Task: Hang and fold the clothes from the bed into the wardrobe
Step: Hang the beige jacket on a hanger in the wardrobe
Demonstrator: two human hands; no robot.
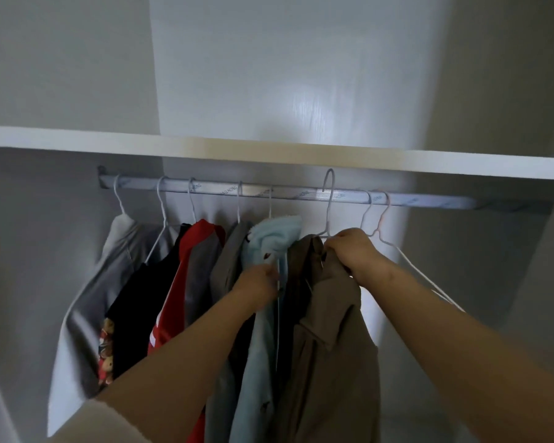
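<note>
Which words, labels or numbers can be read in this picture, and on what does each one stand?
"HONG": printed several times along the rail; the letters before it are too blurred to read.
White marks low on the red garment: too blurred and partly hidden, not readable.
No other text shows.

Our grey metal rail [429, 199], under a white board shelf [77, 139], carries thin white wire hangers [238, 203], mostly toward nine o'clock.

Six hanging garments [333, 362], eight wire hangers [329, 199], one rail [429, 199], one shelf [77, 139], two hands [259, 286]
</note>
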